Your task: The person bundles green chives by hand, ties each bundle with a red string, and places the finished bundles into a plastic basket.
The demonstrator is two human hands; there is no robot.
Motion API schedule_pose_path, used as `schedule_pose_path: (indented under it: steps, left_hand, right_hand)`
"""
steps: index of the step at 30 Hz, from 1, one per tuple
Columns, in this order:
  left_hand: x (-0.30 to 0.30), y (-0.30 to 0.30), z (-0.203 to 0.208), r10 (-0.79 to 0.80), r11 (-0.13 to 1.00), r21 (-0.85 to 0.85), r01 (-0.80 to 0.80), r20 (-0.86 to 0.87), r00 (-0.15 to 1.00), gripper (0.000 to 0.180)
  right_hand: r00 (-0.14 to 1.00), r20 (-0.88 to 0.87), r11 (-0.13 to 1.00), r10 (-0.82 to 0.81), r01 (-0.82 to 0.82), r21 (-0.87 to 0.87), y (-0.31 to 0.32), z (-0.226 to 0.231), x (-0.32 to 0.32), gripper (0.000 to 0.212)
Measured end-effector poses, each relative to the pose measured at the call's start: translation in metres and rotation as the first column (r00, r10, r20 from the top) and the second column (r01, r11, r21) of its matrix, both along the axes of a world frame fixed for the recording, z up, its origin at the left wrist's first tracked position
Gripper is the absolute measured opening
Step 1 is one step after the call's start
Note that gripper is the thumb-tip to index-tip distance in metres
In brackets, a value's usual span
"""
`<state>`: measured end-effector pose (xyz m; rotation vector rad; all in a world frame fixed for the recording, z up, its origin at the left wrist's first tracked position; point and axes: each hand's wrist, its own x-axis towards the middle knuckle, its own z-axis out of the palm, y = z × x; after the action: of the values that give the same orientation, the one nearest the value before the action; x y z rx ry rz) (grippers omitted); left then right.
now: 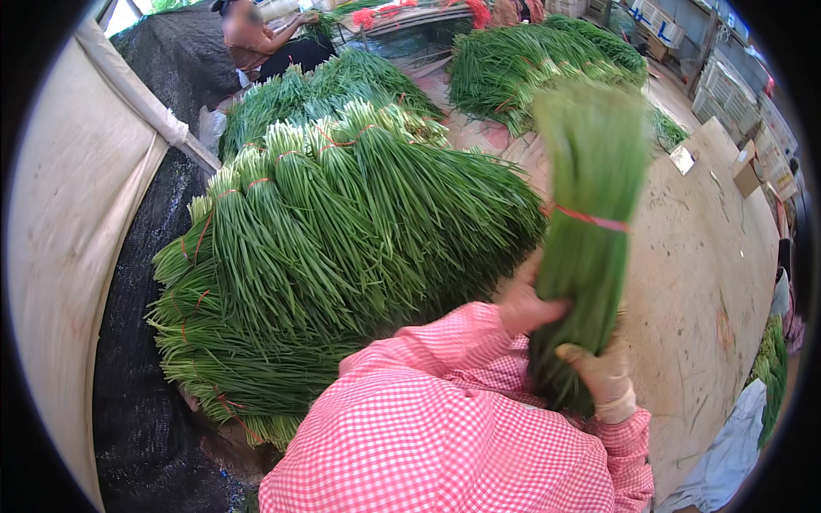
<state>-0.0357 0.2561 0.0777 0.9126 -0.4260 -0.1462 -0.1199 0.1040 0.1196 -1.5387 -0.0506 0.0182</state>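
Note:
A tall bundle of garlic chives point(586, 269), tied with a red band, stands upright before me, its upper half smeared by motion. My left hand point(532, 303) grips its left side below the band, thumb across the leaves. Lower down, my right hand point(605, 372), in a pale glove, is wrapped round the right side of the same bundle; some of its fingers are hidden behind the leaves. To the left rises a big stack of tied chive bundles point(376, 214), pale cut ends up at the back and leaves hanging toward me.
More chive piles point(530, 64) lie at the back. A person point(256, 38) sits at the back left near a table with red ties point(385, 15). Plastic crates point(727, 98) and a cardboard box point(748, 169) line the right side. A pale cloth wall point(77, 214) stands left.

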Motion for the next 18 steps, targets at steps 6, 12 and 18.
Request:
schedule_pose_path:
  steps: [6,12,18]
  left_hand:
    - [0.067,0.155,0.045,0.417,0.908,0.099,-0.407,-0.146,0.897,0.045]
    - [0.188,0.337,-0.005,0.717,0.034,0.587,-0.809,0.549,0.429,0.065]
    - [0.181,0.332,-0.05,0.434,-0.572,0.651,-0.499,0.756,0.489,0.046]
  right_hand:
    - [0.898,-0.247,0.863,0.365,-0.426,-0.272,-0.016,-0.034,0.006,0.084]
    - [0.881,-0.387,0.96,0.271,-0.277,0.041,-0.046,-0.059,-0.005,0.051]
    - [0.903,-0.422,0.996,0.086,-0.087,0.016,-0.064,-0.062,-0.018,0.044]
